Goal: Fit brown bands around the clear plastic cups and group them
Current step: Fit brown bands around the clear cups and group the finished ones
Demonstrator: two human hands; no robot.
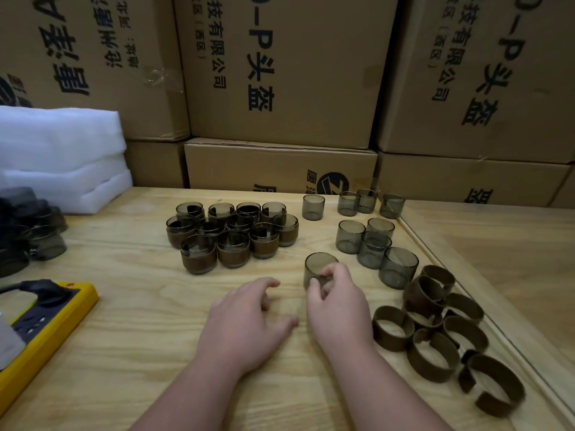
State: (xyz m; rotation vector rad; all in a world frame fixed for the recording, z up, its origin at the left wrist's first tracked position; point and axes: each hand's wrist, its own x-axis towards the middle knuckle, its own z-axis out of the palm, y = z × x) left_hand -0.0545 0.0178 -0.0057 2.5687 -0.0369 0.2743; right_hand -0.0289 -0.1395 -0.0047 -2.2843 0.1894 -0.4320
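The right hand (pixel 334 293) pinches a bare cup (pixel 319 269); the left hand (pixel 249 318) rests spread. Pulled carelessly, it might bump the bare cups (pixel 373 244) at two o'clock.

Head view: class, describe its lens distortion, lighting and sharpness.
Head view: wide-angle lens bows the cardboard boxes outward; dim, even light, soft shadows under the hands; the white foam is brightest; the yellow object looks soft at the left edge.

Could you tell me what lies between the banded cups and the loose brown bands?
In the head view: the right hand gripping a bare smoky clear plastic cup.
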